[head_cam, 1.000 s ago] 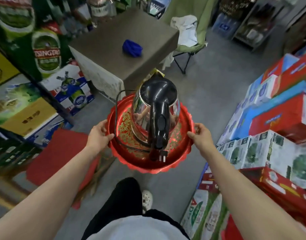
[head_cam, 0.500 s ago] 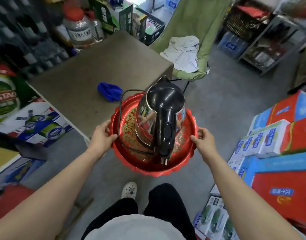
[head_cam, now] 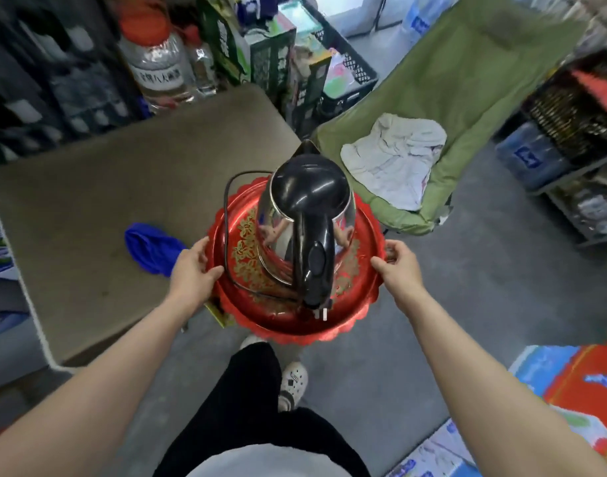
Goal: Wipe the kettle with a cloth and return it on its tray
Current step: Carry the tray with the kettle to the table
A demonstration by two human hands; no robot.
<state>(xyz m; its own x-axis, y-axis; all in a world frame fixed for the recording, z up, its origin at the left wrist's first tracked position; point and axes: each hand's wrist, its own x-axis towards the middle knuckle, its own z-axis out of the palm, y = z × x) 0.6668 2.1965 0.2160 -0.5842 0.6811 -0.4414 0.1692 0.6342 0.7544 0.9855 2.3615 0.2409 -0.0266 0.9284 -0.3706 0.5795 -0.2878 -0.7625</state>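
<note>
Your left hand [head_cam: 191, 271] and right hand [head_cam: 400, 266] are well apart. Each is clamped on an opposite side of the round red tray [head_cam: 295, 333] with the scalloped rim and gold floral pattern, with fingers and thumb curled round its edge. The stainless-steel electric kettle [head_cam: 309, 191] with the black lid and handle stands upright on that tray, spout away from you and handle toward you. Both hands are mirrored in its shiny wall. Its black power cord [head_cam: 226, 232] loops round the tray's left side, and the plug [head_cam: 321, 314] lies at the near edge, prongs pointing at you.

The crumpled blue cloth [head_cam: 150, 251] lies on the brown tabletop [head_cam: 106, 187], just left of your left hand and apart from the tray.

Behind the tabletop, a clear plastic bottle [head_cam: 157, 60] with a red cap bears a white label with a row of dark Chinese characters, too blurred to read. Beyond the tray, a green folding chair [head_cam: 467, 98] carries a rumpled white rag [head_cam: 395, 160]. The red and blue cartons [head_cam: 577, 376] at lower right show blue print that is also illegible.
</note>
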